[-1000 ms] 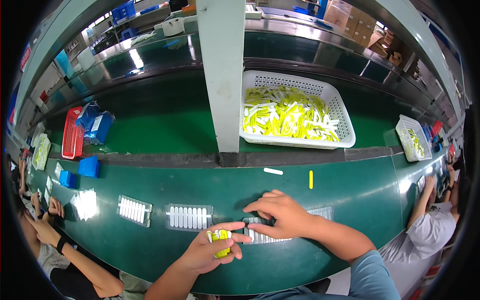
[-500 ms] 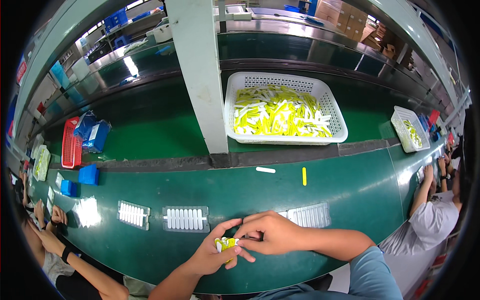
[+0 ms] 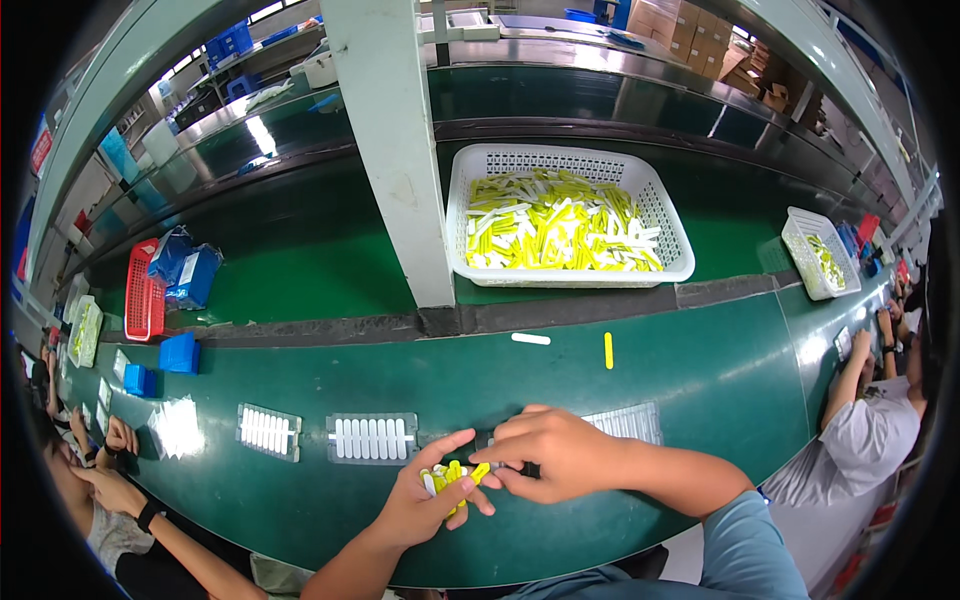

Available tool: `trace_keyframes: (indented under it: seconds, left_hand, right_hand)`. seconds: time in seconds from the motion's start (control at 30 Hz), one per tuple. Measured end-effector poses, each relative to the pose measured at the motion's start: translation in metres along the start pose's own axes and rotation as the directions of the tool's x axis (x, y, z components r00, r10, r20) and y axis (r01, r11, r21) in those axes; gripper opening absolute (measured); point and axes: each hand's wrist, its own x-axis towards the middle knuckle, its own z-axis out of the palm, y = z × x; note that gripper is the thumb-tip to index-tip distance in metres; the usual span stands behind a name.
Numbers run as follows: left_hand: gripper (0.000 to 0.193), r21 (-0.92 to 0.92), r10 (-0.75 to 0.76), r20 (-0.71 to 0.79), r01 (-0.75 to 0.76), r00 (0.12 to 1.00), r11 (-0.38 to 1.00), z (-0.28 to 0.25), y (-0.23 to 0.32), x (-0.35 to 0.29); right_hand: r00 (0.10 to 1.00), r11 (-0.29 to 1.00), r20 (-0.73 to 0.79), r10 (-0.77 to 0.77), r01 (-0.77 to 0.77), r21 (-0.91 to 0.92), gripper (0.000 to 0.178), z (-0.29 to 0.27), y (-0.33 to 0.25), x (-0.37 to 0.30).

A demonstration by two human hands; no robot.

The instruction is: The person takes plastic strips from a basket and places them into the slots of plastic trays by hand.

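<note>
Cradling hand: the left hand [image 3: 420, 508] curls partway around a loose bundle of slim, round-ended, yellow-green and white plastic-looking strips [image 3: 455, 470], thumb across the top, other fingers spread loosely beneath.
Strip bundle: sits in that hand at the clock's centre, twelve pointing straight ahead; one yellow-green end juts toward three.
Picking hand: the right hand [image 3: 555, 455] lies near three o'clock, its fingers bent, index tip at the jutting end; whether it pinches that strip or merely touches it, I cannot tell.
Strip handling: each probably weighs little, feels fairly stiff and is hard to break; smooth faces likely slide over one another, so too loose a hold might fan or spill them.
Strip hold: the projecting rounded end, or the two long edges, seems best for fingertip and thumb; the bundle wants light pressure around its middle.
Clear tray: a shallow, transparent, ribbed plastic tray [image 3: 630, 422] at two o'clock, partly hidden by the right hand; it looks thin and bendable, best held by its rim.
Filled tray: a clear plastic tray with a row of white strips [image 3: 372, 438] at ten.
Loose strips: a white strip [image 3: 531, 339] at one, a yellow strip [image 3: 608, 350] between one and two.
Basket: a white perforated plastic basket [image 3: 570, 277], heaped with strips, farther off at one.
</note>
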Motion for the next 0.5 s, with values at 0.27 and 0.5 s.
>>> trace_keyframes:
  seconds: [0.27, 0.5]
  left_hand:
    - [0.059, 0.067, 0.096, -0.033, -0.094, 0.995, 0.993, 0.002, -0.003, 0.001]
    - [0.043, 0.109, 0.133, -0.022, -0.13, 0.991, 0.986, 0.0, -0.012, 0.001]
  right_hand:
    - [0.981, 0.962, 0.021, 0.192, -0.192, 0.197, 0.026, 0.006, 0.0, -0.001]
    - [0.945, 0.916, -0.106, 0.31, -0.267, 0.299, 0.014, 0.006, -0.002, 0.001]
